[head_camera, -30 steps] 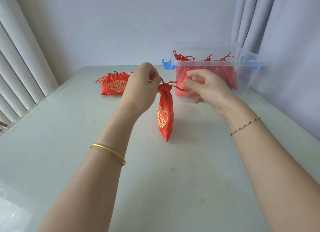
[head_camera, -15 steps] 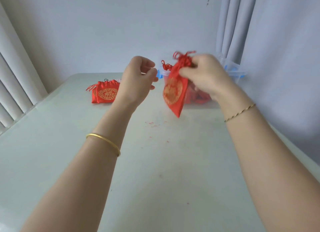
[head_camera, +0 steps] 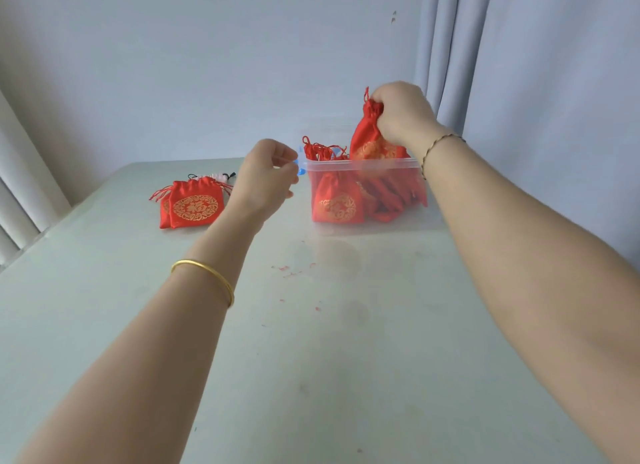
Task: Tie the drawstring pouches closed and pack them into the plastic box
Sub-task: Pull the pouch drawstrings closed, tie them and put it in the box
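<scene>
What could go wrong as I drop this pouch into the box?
The right hand holds the pouch by its gathered neck, with its lower part just inside the box. The box already looks crowded with pouches, so this one may perch on top or spill over the rim. The light box could also slide on the smooth table, since the left hand hovers beside it without bracing it.

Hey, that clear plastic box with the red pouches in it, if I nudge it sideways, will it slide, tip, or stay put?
The clear plastic box will probably slide rather than tip: it sits low and wide on the smooth table. It looks light, thin-walled and holding only soft red pouches, so a gentle push may move it. The right hand lowering another pouch could shift it.
</scene>
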Tool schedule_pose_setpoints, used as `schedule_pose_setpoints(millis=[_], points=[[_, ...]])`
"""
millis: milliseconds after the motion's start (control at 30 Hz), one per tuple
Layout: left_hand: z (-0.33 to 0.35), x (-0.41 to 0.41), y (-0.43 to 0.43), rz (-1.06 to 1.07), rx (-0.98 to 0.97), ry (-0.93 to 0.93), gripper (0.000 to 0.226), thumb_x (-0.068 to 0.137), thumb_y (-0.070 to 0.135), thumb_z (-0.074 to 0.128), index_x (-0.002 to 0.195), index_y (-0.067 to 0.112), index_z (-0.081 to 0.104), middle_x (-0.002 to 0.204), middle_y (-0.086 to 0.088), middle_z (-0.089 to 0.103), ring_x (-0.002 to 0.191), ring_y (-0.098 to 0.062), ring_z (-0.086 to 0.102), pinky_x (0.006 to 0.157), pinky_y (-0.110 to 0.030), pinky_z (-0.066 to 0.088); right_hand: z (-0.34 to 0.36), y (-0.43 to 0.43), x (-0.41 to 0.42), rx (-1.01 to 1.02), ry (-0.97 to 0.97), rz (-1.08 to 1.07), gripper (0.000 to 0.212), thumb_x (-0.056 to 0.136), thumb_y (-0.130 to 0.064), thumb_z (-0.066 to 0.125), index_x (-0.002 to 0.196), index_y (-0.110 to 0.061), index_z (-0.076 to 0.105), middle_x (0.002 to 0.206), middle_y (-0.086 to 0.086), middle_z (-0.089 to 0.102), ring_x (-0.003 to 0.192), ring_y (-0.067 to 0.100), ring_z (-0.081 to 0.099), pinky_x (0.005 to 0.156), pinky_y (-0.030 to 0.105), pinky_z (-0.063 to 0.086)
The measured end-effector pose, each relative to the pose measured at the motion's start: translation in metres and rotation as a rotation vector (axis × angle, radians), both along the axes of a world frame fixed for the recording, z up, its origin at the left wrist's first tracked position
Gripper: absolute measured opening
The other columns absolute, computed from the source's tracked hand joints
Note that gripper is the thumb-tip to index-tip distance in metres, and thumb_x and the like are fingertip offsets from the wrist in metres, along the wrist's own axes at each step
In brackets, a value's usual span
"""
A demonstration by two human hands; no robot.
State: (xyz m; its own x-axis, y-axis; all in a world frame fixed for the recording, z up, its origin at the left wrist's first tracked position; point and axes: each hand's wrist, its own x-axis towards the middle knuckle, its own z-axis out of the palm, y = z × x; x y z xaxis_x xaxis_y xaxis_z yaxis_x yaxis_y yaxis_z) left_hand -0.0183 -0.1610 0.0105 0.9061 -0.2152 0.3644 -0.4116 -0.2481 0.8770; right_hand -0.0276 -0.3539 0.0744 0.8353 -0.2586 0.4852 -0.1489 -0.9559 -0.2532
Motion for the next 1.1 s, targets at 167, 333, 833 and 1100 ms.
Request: schedule_pose_setpoints(millis=[167,333,833,1100], points=[[-0.008,0.013,0.006,0.059,0.038,0.006,0.018,0.090,0.005,0.043,0.105,0.012,0.051,0.103,-0.002,0.052,0.087,-0.019,0.058,0.074,-0.032,0.053,-0.005,-0.007,0.001,0.065,0.255,-0.070,0.039,0.089,0.001,0.041,0.128,0.000,0.049,0.134,0.019,0.049,0.123,0.034,0.047,0.101,0.035,0.041],[-0.040,0.042,0.033,0.249,0.254,0.008,0.027,0.085,0.005,0.044,0.107,0.013,0.058,0.120,-0.009,0.053,0.104,-0.030,0.055,0.089,-0.043,0.050,-0.005,0.020,-0.002,0.108,-0.084,0.011,0.042,0.084,0.005,0.035,0.116,-0.011,0.058,0.120,0.010,0.056,0.110,0.030,0.055,0.083,0.030,0.042],[-0.116,0.084,0.111,0.336,1.031,0.006,0.054,0.096,0.038,0.036,0.145,0.019,0.024,0.158,-0.002,0.009,0.146,-0.020,-0.001,0.113,-0.046,0.013,-0.104,0.124,0.002,0.441,0.145,0.406,0.031,0.083,0.000,0.035,0.090,-0.016,0.060,0.078,0.003,0.061,0.066,0.023,0.066,0.057,0.028,0.046],[-0.109,0.071,0.107,0.284,1.015,-0.089,0.032,0.095,0.031,0.037,0.119,0.015,0.052,0.124,-0.010,0.056,0.121,-0.030,0.045,0.101,-0.043,0.027,-0.131,0.119,0.003,0.555,0.158,0.351,0.026,0.084,-0.001,0.038,0.087,-0.017,0.058,0.083,0.004,0.062,0.063,0.022,0.065,0.058,0.031,0.049]])
